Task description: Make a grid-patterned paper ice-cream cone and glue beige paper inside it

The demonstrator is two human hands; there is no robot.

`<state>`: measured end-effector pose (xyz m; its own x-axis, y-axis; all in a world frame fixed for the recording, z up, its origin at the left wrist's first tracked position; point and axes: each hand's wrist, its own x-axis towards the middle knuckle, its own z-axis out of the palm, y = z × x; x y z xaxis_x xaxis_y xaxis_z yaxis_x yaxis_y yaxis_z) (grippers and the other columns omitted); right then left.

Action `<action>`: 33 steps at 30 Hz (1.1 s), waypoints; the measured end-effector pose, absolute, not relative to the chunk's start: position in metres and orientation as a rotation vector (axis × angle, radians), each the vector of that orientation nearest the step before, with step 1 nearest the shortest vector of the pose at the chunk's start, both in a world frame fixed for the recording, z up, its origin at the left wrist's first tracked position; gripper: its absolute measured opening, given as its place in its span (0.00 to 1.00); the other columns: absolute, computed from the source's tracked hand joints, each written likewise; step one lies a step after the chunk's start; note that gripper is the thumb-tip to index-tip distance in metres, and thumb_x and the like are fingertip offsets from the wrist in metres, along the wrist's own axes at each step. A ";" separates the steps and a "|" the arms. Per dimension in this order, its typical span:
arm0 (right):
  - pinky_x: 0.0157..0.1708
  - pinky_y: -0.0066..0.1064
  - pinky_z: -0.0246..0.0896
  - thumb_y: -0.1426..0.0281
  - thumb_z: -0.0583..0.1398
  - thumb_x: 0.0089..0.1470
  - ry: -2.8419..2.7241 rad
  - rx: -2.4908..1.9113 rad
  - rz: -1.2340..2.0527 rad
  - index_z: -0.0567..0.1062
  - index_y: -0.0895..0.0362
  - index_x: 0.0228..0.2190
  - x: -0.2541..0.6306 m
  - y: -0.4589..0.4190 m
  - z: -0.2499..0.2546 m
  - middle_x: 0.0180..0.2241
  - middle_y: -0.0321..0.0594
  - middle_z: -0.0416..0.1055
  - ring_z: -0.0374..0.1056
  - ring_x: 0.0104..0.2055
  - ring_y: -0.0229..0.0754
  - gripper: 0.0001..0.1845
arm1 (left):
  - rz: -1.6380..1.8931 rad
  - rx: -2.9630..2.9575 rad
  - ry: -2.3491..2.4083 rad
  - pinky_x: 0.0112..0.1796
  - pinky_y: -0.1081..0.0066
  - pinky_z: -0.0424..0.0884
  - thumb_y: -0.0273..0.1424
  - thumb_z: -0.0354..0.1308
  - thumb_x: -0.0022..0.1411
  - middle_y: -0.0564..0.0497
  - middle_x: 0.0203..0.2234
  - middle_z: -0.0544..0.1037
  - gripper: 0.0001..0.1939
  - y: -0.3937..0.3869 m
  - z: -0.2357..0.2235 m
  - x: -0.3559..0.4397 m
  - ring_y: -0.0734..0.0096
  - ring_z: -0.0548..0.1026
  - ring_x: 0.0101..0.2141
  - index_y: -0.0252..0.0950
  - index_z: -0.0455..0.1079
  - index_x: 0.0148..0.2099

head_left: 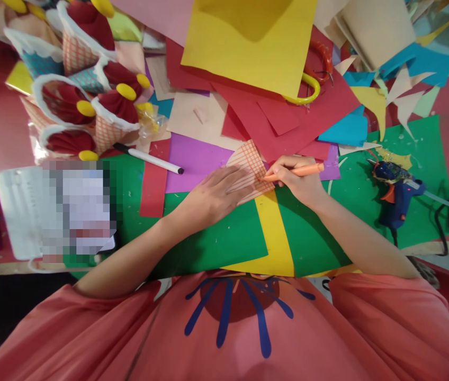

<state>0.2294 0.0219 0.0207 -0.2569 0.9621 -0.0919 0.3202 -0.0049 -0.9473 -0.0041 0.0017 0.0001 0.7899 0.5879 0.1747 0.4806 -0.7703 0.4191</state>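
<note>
The desk point(0, 119) is red and largely covered with coloured sheets, offcuts and a cluster of cone-shaped pieces point(79, 55) at the far left. The checked piece point(251, 159), pale with orange lines, lies in front of the person, between the two hands, partly over a purple sheet point(187, 153). Left grip: the left hand point(220, 191) is laid flat across the piece's left portion, fingers extended and slightly spread, not closed on anything. Right grip: the right hand point(298, 180) is closed in a writing hold on an orange marker point(306, 170), thumb and fingers about its barrel. The marker's long axis runs nearly crosswise, its tip pointing left and slightly toward the person, at the piece's right portion; contact of the tip cannot be confirmed. Crossed lines are visible on that right portion; the part nearer the left fingers shows lines mainly in one direction. The right hand is nearer the piece's right edge. Full outline not verifiable, the left hand covering part.
</note>
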 end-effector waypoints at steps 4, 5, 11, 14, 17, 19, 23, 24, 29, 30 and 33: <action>0.24 0.28 0.55 0.70 0.55 0.48 -1.678 -1.323 1.304 0.71 0.57 0.15 0.230 0.023 0.021 0.15 0.32 0.65 0.60 0.20 0.33 0.13 | 0.411 2.639 0.796 0.61 0.49 0.62 0.26 0.50 0.68 0.41 0.59 0.68 0.21 0.002 0.002 -0.003 0.56 0.62 0.62 0.36 0.63 0.61; 0.24 0.28 0.54 0.70 0.55 0.47 -1.677 -1.318 1.309 0.71 0.57 0.15 0.230 0.023 0.021 0.15 0.32 0.65 0.60 0.20 0.33 0.13 | 0.408 2.641 0.793 0.61 0.49 0.62 0.26 0.50 0.68 0.41 0.59 0.68 0.20 0.003 0.003 -0.004 0.56 0.62 0.62 0.36 0.64 0.61; 0.24 0.28 0.54 0.68 0.55 0.48 -1.628 -1.346 1.293 0.71 0.57 0.16 0.229 0.022 0.020 0.17 0.34 0.67 0.61 0.20 0.33 0.13 | 0.398 2.627 0.807 0.60 0.46 0.61 0.24 0.47 0.68 0.43 0.60 0.66 0.23 0.000 -0.002 -0.005 0.55 0.60 0.63 0.45 0.63 0.62; 0.23 0.28 0.54 0.69 0.55 0.48 -1.668 -1.337 1.287 0.71 0.57 0.15 0.229 0.023 0.020 0.16 0.34 0.68 0.60 0.20 0.33 0.13 | 0.418 2.635 0.813 0.60 0.46 0.61 0.24 0.47 0.68 0.43 0.60 0.66 0.23 -0.001 -0.003 -0.005 0.55 0.60 0.63 0.46 0.63 0.62; 0.23 0.28 0.52 0.70 0.54 0.47 -1.720 -1.312 1.309 0.68 0.57 0.13 0.230 0.023 0.020 0.15 0.34 0.67 0.59 0.19 0.33 0.14 | 0.420 2.655 0.820 0.60 0.47 0.62 0.24 0.48 0.68 0.43 0.60 0.66 0.23 -0.001 -0.003 -0.005 0.55 0.61 0.63 0.46 0.63 0.62; 0.22 0.28 0.52 0.70 0.54 0.47 -1.707 -1.304 1.318 0.68 0.56 0.13 0.230 0.023 0.020 0.15 0.33 0.67 0.59 0.19 0.33 0.14 | 0.416 2.675 0.820 0.60 0.47 0.63 0.25 0.48 0.68 0.43 0.60 0.66 0.22 -0.001 -0.003 -0.005 0.55 0.61 0.62 0.46 0.63 0.62; 0.22 0.28 0.52 0.70 0.55 0.47 -1.648 -1.306 1.287 0.70 0.57 0.15 0.229 0.022 0.019 0.15 0.33 0.66 0.59 0.19 0.32 0.13 | 0.427 2.694 0.803 0.59 0.47 0.63 0.24 0.47 0.68 0.42 0.60 0.66 0.23 -0.001 -0.004 -0.005 0.55 0.62 0.62 0.44 0.62 0.62; 0.22 0.28 0.52 0.70 0.55 0.47 -1.650 -1.304 1.286 0.70 0.57 0.15 0.228 0.022 0.018 0.15 0.33 0.66 0.59 0.19 0.32 0.13 | 0.427 2.690 0.803 0.59 0.47 0.63 0.24 0.47 0.68 0.42 0.60 0.66 0.23 -0.001 -0.004 -0.005 0.55 0.61 0.62 0.44 0.62 0.62; 0.22 0.28 0.50 0.71 0.54 0.47 -1.739 -1.297 1.306 0.67 0.57 0.12 0.230 0.022 0.019 0.15 0.34 0.68 0.59 0.19 0.32 0.15 | 0.428 2.665 0.804 0.60 0.48 0.62 0.25 0.48 0.68 0.43 0.60 0.66 0.22 -0.001 -0.003 -0.005 0.55 0.61 0.63 0.45 0.63 0.62; 0.23 0.28 0.50 0.71 0.54 0.47 -1.748 -1.298 1.301 0.66 0.57 0.12 0.230 0.022 0.019 0.15 0.34 0.68 0.59 0.19 0.32 0.15 | 0.432 2.668 0.802 0.60 0.48 0.62 0.25 0.48 0.68 0.43 0.60 0.66 0.22 -0.001 -0.003 -0.005 0.55 0.61 0.63 0.45 0.63 0.61; 0.22 0.28 0.50 0.70 0.54 0.47 -1.725 -1.303 1.299 0.67 0.57 0.13 0.230 0.022 0.020 0.16 0.34 0.68 0.59 0.20 0.32 0.14 | 0.444 2.695 0.793 0.59 0.48 0.63 0.24 0.48 0.68 0.42 0.60 0.66 0.21 -0.001 -0.003 -0.004 0.55 0.61 0.62 0.43 0.63 0.61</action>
